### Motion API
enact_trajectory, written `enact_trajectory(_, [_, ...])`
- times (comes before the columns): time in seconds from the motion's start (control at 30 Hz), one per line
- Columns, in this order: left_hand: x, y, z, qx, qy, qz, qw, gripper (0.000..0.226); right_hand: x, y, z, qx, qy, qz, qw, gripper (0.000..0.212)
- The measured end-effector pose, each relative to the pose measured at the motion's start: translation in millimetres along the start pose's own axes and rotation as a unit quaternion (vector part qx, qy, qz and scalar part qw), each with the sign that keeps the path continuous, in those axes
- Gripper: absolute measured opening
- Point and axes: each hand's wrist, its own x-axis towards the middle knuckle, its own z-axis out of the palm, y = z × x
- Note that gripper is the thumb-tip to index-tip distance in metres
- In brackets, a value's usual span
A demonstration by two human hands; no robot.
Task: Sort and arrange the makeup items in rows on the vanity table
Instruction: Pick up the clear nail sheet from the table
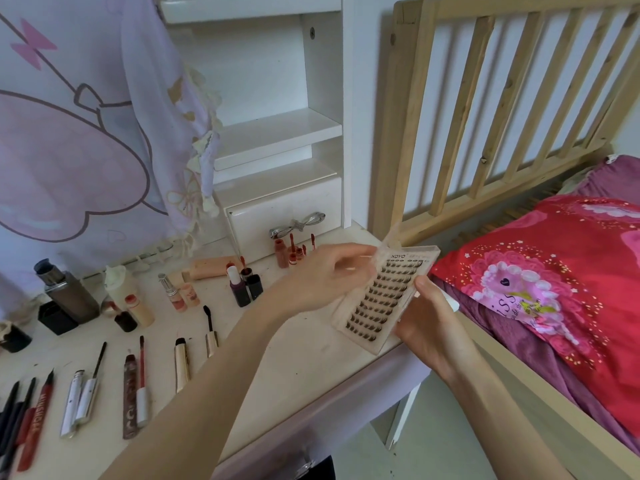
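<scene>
the left hand's fingers (pixel 349 268) are curled at the lid edge of the lash tray (pixel 382 299), which is gripped from beneath by the right hand (pixel 429 327) above the vanity table's (pixel 298 341) right near corner. pencils (pixel 20 420), mascara tubes (pixel 79 400) and wands are already laid in a near row; bottles (pixel 128 296) stand farther back. the tray seems still unplaced. the bed (pixel 554 271) lies just right.

The white vanity table (pixel 294 344) carries pencils (pixel 14 410), mascara tubes (pixel 79 400), lip glosses (pixel 135 393) and small bottles (pixel 131 299) in rows.
</scene>
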Motion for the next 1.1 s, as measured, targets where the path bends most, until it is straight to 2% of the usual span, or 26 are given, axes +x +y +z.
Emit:
enact_trajectory(0.13, [33,5,-11,0.052,0.022,-0.005,0.998,0.024,4,0,-16,0.022,0.058,-0.03,0.998,0.037])
enact_trajectory(0.23, [64,4,-20,0.061,0.036,-0.03,0.997,0.027,9,-1,-26,-0.001,0.116,-0.055,0.992,0.024])
enact_trajectory(0.4, [106,8,-31,0.07,0.069,-0.042,0.994,0.029,23,-2,-37,-0.057,0.248,-0.084,0.963,0.03])
enact_trajectory(0.6, [138,0,-41,0.085,0.145,-0.049,0.985,0.026,52,-2,-38,-0.195,0.334,-0.042,0.921,0.058])
enact_trajectory(0.73, [149,-20,-50,0.089,0.169,-0.066,0.979,0.026,64,0,-38,-0.356,0.351,-0.036,0.865,0.057])
enact_trajectory(0.93, [155,-41,-54,0.124,0.177,-0.063,0.974,0.034,71,7,-32,-0.524,0.321,-0.041,0.788,0.054])
enact_trajectory(1.03, [158,-45,-55,0.126,0.179,-0.064,0.974,0.034,68,12,-29,-0.619,0.321,-0.073,0.713,0.05])
enact_trajectory(1.1, [158,-46,-56,0.143,0.188,-0.062,0.97,0.032,66,17,-29,-0.698,0.281,-0.072,0.655,0.058])
